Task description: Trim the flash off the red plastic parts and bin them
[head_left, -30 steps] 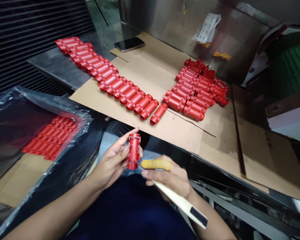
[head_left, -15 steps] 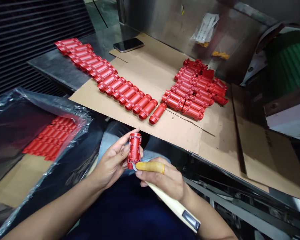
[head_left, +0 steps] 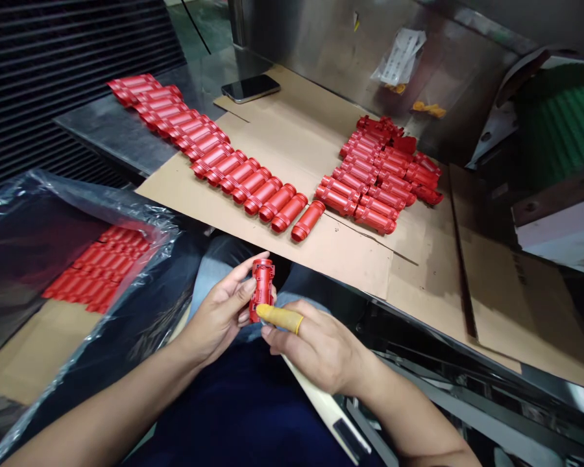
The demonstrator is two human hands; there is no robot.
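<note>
Above my lap, my left hand (head_left: 224, 310) is closed around a red plastic tube-shaped part (head_left: 263, 280), held nearly upright with its cut-outs facing me. My right hand (head_left: 316, 344) grips a knife with a long cream handle (head_left: 316, 402); a yellow finger cot (head_left: 279, 316) covers its index finger. That fingertip rests against the lower end of the part, and the blade is mostly hidden there. On the table, a single red tube (head_left: 307, 221) lies nearest my hands, at the end of a slanting row of like tubes (head_left: 247, 180).
A stacked group of red parts (head_left: 370, 175) lies on the cardboard (head_left: 360, 259) to the right. Behind the row is a phone (head_left: 251, 88). At left, a plastic-lined box (head_left: 78, 201) holds more red parts (head_left: 97, 269). Yellow finger cots (head_left: 429, 109) sit by the metal back panel.
My right hand has shifted slightly left and up along the part, the knife handle's rear end swinging left and down. The part has turned a little in my left hand.
</note>
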